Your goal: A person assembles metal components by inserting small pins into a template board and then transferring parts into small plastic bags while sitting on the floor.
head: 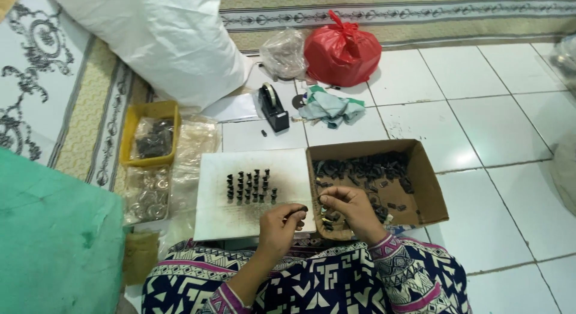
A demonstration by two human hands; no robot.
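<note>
Left of the left hand (281,223), a yellow tray (133,131) and bags of small parts lie on the floor, while just beyond its grip some rows of small black pieces (251,186) stand on the white board (216,218), much of it bare. The left hand's grip is closed on one dark piece (297,213). Right of it, the right hand (351,209) pinches something too small to identify over the cardboard box (435,194), where many loose black pieces lie.

Lighting was even, soft, fairly bright; source not visible. Shadows were faint and short under cardboard box (429,188) and white board (210,224). White floor tiles (480,104) showed mild sheen, no harsh glare. Wide-angle bending at edges. Small parts looked soft, slightly compressed.
</note>
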